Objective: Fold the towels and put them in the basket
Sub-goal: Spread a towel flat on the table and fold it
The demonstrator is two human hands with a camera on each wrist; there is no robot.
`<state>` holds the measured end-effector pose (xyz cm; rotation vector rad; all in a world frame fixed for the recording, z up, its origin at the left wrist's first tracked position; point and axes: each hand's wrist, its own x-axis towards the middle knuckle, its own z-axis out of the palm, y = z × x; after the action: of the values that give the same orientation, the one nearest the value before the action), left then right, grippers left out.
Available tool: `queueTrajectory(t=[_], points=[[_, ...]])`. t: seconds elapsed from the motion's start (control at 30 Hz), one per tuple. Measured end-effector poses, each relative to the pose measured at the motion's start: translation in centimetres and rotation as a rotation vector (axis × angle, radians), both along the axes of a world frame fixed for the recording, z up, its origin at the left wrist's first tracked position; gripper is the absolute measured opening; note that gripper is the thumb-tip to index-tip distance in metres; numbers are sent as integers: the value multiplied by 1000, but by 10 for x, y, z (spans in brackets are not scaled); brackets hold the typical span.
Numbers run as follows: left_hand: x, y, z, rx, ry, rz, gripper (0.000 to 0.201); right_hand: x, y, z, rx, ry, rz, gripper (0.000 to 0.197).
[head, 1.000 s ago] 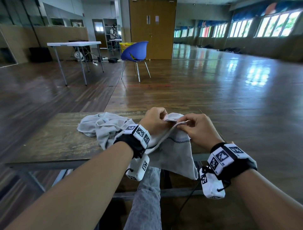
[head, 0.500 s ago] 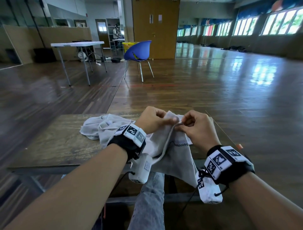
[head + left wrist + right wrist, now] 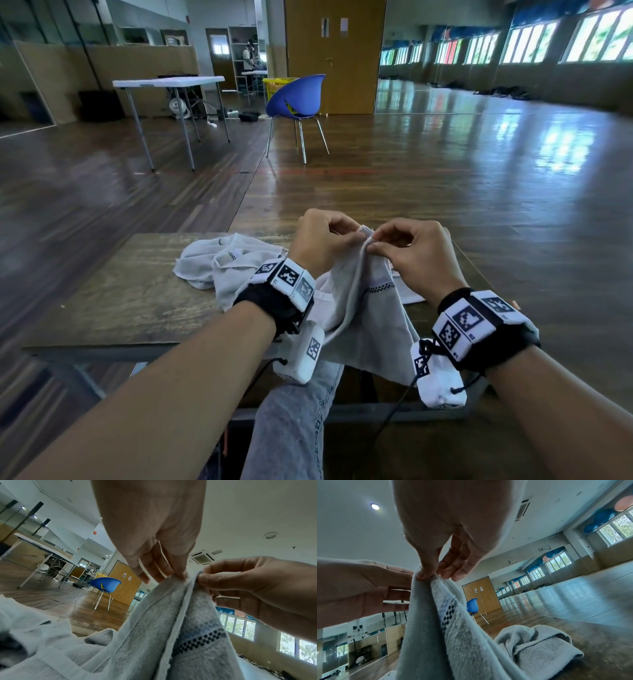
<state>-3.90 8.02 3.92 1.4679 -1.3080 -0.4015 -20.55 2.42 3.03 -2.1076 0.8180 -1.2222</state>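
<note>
A pale grey towel with a dark checked band is lifted off the wooden table; its lower part drapes over the near edge. My left hand and right hand pinch its top hem side by side, almost touching. In the left wrist view my left hand pinches the hem, and my right hand does the same in the right wrist view. More crumpled pale towel lies on the table to the left, and a bunched towel lies to the right. A yellow basket stands far off behind a chair.
A blue chair stands on the wooden floor beyond the table. A white folding table is at the far left. My knee in grey jeans is under the table's near edge.
Both hands have risen slightly and come closer together, gathering the towel's top hem into a tighter pinch; more of the towel now hangs between them.
</note>
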Motion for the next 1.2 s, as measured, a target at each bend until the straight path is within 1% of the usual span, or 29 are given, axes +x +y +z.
queueTrajectory(t=[0.13, 0.27, 0.37, 0.47, 0.57, 0.7, 0.77, 0.87, 0.97, 1.1, 1.2], points=[[-4, -6, -7, -8, 15, 12, 13, -1, -4, 2, 12, -5, -4, 12], [-4, -7, -9, 25, 55, -78, 12, -1, -7, 1, 27, -42, -23, 11], [-4, -6, -7, 31, 61, -107, 12, -1, -7, 1, 21, -32, -35, 9], [-4, -4, -4, 48, 64, -123, 10, 0, -8, 1, 4, -18, -71, 12], [-4, -2, -3, 76, 24, -138, 11, 0, -11, 1, 22, 28, -93, 15], [-3, 3, -2, 99, -9, -178, 14, 0, -9, 2, -40, 136, -64, 10], [-2, 5, -1, 98, -35, -196, 15, 1, -7, 3, -40, 148, -38, 8], [-5, 7, -3, 44, -90, -140, 14, 5, -5, 6, -45, 134, -40, 6], [-7, 7, -9, -28, -49, -29, 18, 9, -1, 6, -28, 121, -24, 6], [-8, 8, -11, -45, -74, -21, 11, 8, 0, 6, -18, 167, 12, 2], [-9, 11, -11, -44, -101, -18, 15, 4, 2, 9, -53, 163, 14, 6]])
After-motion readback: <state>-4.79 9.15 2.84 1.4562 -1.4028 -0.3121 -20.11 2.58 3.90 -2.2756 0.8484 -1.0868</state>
